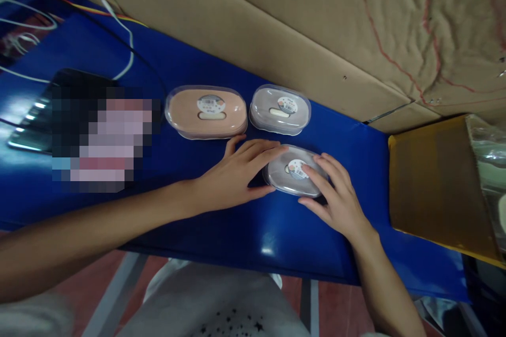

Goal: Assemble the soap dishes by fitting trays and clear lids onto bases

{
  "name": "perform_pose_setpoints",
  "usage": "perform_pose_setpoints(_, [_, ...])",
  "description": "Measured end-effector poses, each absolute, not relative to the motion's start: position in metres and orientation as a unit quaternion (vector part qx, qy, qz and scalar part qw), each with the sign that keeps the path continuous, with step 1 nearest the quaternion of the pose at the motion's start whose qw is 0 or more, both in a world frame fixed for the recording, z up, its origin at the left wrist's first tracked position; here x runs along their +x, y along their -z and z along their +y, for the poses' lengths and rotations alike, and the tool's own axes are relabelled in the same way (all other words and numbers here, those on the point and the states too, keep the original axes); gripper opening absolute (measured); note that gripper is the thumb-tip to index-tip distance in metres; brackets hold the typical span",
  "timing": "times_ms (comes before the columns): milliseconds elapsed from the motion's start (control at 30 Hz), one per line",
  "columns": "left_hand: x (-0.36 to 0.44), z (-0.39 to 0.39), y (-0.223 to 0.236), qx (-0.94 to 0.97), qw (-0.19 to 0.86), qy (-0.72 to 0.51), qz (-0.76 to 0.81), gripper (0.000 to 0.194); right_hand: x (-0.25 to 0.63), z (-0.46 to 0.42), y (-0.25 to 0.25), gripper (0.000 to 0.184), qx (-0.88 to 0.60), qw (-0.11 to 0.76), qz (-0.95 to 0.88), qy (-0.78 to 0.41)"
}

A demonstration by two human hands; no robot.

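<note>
A small oval grey plastic box with a clear lid lies on the blue table between my hands, a round label on its top. My left hand holds its left end, thumb at the near edge and a finger over the lid's far edge. My right hand grips the right end, with fingertips on the lid and the thumb at the near side. Just behind stand a wider peach box and another grey box, both with clear lids and round labels.
At the left a dark phone-like device lies beside a pixelated patch. A white cable runs behind it. Brown cardboard borders the table's back. On the right stands an open carton with clear-wrapped things in it.
</note>
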State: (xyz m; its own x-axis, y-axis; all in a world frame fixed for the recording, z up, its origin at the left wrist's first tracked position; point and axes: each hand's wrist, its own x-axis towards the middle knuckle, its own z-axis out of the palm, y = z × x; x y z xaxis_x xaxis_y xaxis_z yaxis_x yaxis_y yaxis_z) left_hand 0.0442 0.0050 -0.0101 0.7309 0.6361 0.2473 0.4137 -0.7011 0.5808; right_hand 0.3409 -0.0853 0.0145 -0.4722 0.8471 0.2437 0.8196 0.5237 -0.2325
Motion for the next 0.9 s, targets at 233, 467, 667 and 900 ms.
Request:
perform_pose_setpoints(233, [0.0454,0.0047,0.0112,0.89,0.28,-0.217,0.287,0.086,0.3446,-0.0837,-0.0131,0.087,-0.468,0.202,-0.86,-0.029])
perform_pose_setpoints(467, [0.0472,0.0044,0.0122,0.889,0.286,-0.228,0.275,0.084,0.348,-0.0826,-0.0147,0.082,-0.47,0.214,-0.856,-0.024])
perform_pose_setpoints(667, [0.048,0.0038,0.0134,0.884,0.301,-0.228,0.274,0.082,0.3489,-0.083,-0.0145,0.076,-0.459,0.25,-0.852,-0.012])
perform_pose_setpoints(900, [0.0491,0.0019,0.0131,0.887,0.298,-0.23,0.268,0.08,0.3484,-0.0837,-0.014,0.07,-0.447,0.288,-0.847,-0.005])
